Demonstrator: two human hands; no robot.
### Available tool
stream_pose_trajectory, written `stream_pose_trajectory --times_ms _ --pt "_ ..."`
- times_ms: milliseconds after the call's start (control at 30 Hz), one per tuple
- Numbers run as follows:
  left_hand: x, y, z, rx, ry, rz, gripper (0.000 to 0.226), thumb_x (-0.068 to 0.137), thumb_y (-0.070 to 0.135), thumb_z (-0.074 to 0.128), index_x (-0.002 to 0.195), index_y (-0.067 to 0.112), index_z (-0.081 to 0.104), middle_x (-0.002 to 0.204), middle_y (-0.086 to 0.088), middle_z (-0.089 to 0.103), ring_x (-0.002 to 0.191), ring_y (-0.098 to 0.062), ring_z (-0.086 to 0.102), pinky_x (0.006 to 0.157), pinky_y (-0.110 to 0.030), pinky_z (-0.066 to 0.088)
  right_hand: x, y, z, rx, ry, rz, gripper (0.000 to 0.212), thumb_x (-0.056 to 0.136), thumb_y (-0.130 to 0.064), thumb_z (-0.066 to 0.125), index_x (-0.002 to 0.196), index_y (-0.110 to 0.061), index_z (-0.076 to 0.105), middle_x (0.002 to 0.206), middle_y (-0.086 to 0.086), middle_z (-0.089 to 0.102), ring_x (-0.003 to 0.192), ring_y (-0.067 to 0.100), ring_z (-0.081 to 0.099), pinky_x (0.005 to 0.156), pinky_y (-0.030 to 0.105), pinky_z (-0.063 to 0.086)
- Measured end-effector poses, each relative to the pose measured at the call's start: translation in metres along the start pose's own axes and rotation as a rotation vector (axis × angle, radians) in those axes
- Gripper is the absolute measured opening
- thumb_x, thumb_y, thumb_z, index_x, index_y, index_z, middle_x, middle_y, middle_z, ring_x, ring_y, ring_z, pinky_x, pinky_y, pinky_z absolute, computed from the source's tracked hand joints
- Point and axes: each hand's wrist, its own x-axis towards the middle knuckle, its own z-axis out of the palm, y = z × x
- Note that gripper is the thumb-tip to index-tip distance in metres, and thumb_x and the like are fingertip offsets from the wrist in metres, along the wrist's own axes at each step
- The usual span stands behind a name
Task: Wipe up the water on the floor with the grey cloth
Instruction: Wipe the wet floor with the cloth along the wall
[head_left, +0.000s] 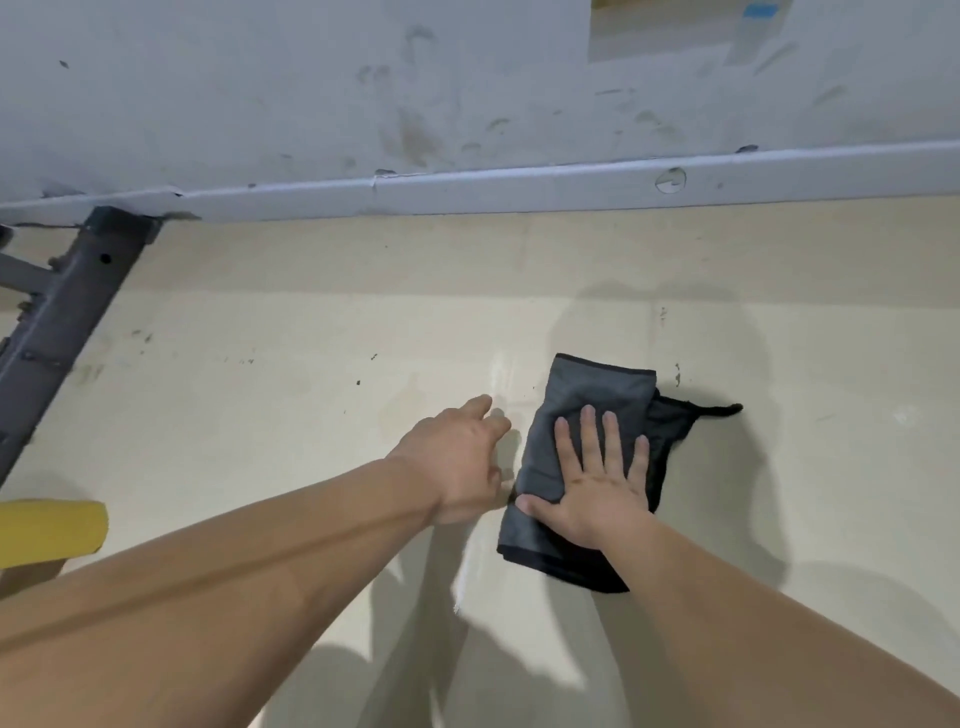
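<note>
A folded grey cloth lies flat on the beige floor, right of centre. My right hand presses on it palm down, fingers spread and straight, thumb at the cloth's left edge. My left hand rests on the floor just left of the cloth, fingers loosely curled and holding nothing. A faint wet sheen shows on the floor beyond my left fingertips, and a thin streak runs beside the cloth's near end.
A scuffed grey wall with a skirting board runs across the far side. A dark metal frame leg slants along the left. Something yellow juts in at the left edge.
</note>
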Motion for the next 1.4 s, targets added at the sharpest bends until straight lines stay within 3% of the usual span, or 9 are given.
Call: stream_pose_trajectory --times_ms 167,367,467,600,800,1000,1100,1233,1400 --pt "0.032 0.003 0.016 0.024 -0.025 -0.006 0.047 0.093 0.033 0.062 0.135 0.015 0.049 0.148 -0.004 0.034 0.131 -0.028 0.048 0.097 -0.042 0.048 0.003 0.031 -0.024 0.025 -0.018 0.080 0.118 0.073 -0.099 0.024 0.145 -0.033 -0.042 0.148 0.003 -0.058 0.140 0.029 -0.051 0.116 0.064 -0.025" --pt "0.108 0.001 0.064 0.233 0.075 -0.039 0.124 0.067 0.073 0.075 0.157 0.018 0.010 0.167 -0.016 0.000 0.149 -0.035 0.015 0.112 -0.054 0.034 0.038 0.074 -0.064 0.085 0.089 0.241 0.125 0.067 -0.103 0.026 0.153 -0.036 -0.036 0.158 0.001 -0.048 0.146 0.028 -0.044 0.119 0.063 -0.020" --pt "0.123 -0.006 0.071 0.230 0.046 -0.045 0.136 0.062 0.080 0.074 0.159 0.029 -0.007 0.170 -0.014 -0.009 0.154 -0.039 0.003 0.109 -0.061 0.034 0.040 0.074 -0.059 0.067 0.142 0.255 0.124 0.066 -0.104 0.022 0.155 -0.037 -0.031 0.162 0.001 -0.043 0.148 0.027 -0.041 0.120 0.063 -0.019" --pt "0.126 -0.014 0.075 0.082 -0.016 -0.029 0.138 0.068 0.074 0.077 0.158 0.035 -0.020 0.168 -0.007 -0.029 0.156 -0.037 -0.020 0.114 -0.064 0.033 0.035 0.066 -0.050 0.013 0.114 0.282 0.117 0.072 -0.100 0.014 0.155 -0.033 -0.033 0.160 0.004 -0.045 0.147 0.030 -0.042 0.121 0.061 -0.019" --pt "0.129 -0.016 0.077 0.060 -0.051 -0.014 0.135 0.073 0.072 0.075 0.157 0.035 -0.024 0.166 -0.007 -0.034 0.153 -0.041 -0.025 0.114 -0.070 0.026 0.004 0.031 -0.020 -0.219 -0.083 0.177 0.116 0.074 -0.099 0.015 0.147 -0.031 -0.043 0.147 0.008 -0.060 0.136 0.033 -0.055 0.118 0.062 -0.022" --pt "0.127 -0.011 0.073 0.033 -0.087 -0.008 0.134 0.076 0.067 0.076 0.157 0.032 -0.025 0.164 -0.009 -0.036 0.152 -0.043 -0.027 0.112 -0.072 0.023 -0.009 0.006 -0.014 -0.336 -0.239 0.241 0.121 0.077 -0.095 0.033 0.138 -0.031 -0.049 0.146 0.009 -0.059 0.138 0.036 -0.051 0.122 0.060 -0.015" --pt "0.129 -0.012 0.075 0.027 -0.084 -0.002 0.133 0.077 0.065 0.076 0.157 0.031 -0.026 0.164 -0.011 -0.037 0.151 -0.044 -0.029 0.111 -0.073 0.023 -0.012 -0.003 -0.014 -0.309 -0.187 0.294 0.122 0.079 -0.093 0.039 0.140 -0.031 -0.047 0.151 0.008 -0.055 0.144 0.037 -0.044 0.126 0.056 -0.007" --pt "0.126 -0.011 0.074 0.007 -0.092 0.003 0.133 0.079 0.062 0.076 0.157 0.030 -0.026 0.163 -0.012 -0.038 0.150 -0.044 -0.031 0.112 -0.075 0.020 -0.029 -0.012 -0.014 -0.121 -0.068 0.319 0.117 0.083 -0.083 0.052 0.155 -0.041 -0.030 0.161 -0.006 -0.043 0.154 0.036 -0.027 0.128 0.053 0.008" --pt "0.131 -0.008 0.076 0.026 -0.115 -0.015 0.135 0.078 0.060 0.078 0.156 0.029 -0.027 0.162 -0.015 -0.040 0.149 -0.047 -0.032 0.111 -0.077 0.018 -0.024 0.008 -0.015 0.015 -0.015 0.240 0.124 0.070 -0.087 0.063 0.154 -0.054 -0.023 0.159 -0.019 -0.041 0.152 0.025 -0.034 0.130 0.046 0.001"
